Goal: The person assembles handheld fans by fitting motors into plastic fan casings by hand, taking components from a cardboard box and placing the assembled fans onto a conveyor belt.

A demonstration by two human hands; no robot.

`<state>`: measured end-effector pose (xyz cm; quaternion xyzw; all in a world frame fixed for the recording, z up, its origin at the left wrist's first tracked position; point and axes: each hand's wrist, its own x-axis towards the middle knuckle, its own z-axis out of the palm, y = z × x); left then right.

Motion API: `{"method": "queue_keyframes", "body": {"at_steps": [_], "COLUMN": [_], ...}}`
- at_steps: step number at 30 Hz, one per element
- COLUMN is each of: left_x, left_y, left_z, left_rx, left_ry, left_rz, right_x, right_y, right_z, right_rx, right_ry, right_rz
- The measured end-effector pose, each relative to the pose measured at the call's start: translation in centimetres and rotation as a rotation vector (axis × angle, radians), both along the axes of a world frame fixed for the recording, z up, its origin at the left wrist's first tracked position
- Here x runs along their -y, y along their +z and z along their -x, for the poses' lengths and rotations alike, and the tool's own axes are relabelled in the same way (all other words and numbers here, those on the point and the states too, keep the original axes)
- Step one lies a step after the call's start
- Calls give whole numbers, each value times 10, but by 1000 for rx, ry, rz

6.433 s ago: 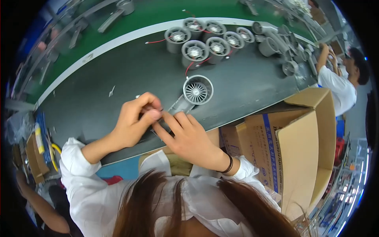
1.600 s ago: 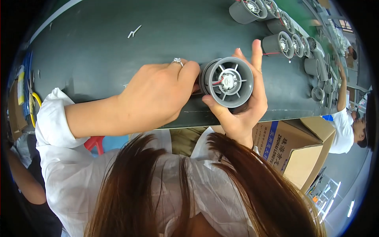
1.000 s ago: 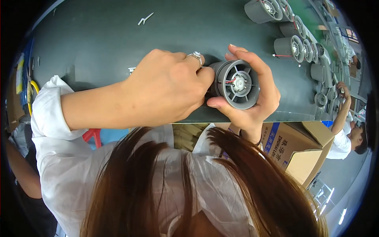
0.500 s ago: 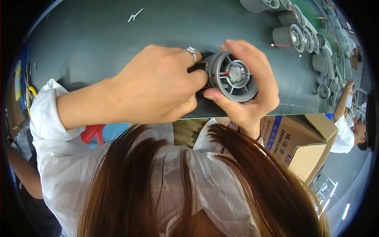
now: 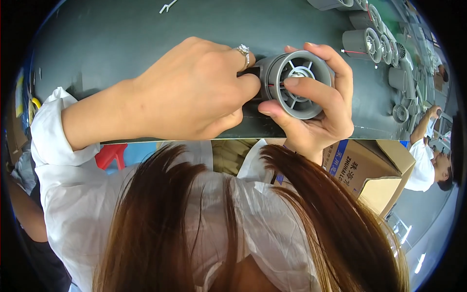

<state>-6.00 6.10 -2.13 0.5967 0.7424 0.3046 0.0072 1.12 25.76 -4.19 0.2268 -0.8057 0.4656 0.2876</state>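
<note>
A grey cylindrical fan housing [image 5: 300, 72], with a spoked ring and a round hub, is held just above the near edge of the table. My right hand [image 5: 328, 100] wraps around it from the right. Its thumb presses the lower rim, and one finger lies across the spokes by the hub, next to a short red wire. My left hand [image 5: 202, 92], wearing a ring, is closed at the housing's left end. Something dark shows between its thumb and index finger; the fingertips are hidden, so what they pinch I cannot make out.
Several similar grey fan housings [image 5: 360, 44], some with red wires, stand at the far right of the dark table [image 5: 146, 53]. A small white forked piece [image 5: 168, 6] lies at the far edge. An open cardboard box [image 5: 372, 168] stands below the table; another person [image 5: 423, 165] sits at right.
One right-hand finger has moved from the outer rim onto the spokes by the hub. The housing and both hands have shifted slightly right and away from me.
</note>
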Motion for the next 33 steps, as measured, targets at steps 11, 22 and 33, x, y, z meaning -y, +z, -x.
{"method": "queue_keyframes", "body": {"at_steps": [11,22,33], "left_x": [4,1,10], "left_y": [3,-5,3], "left_z": [0,1,10], "left_rx": [-28,-151,-111], "left_ry": [-38,-90,-129], "left_rz": [92,-74,-17], "right_x": [2,-7,-3], "right_y": [-3,5,4], "right_z": [-3,2,-11], "right_rx": [2,-71,266], "right_ry": [9,-57,-110], "right_rz": [19,-188,-169]}}
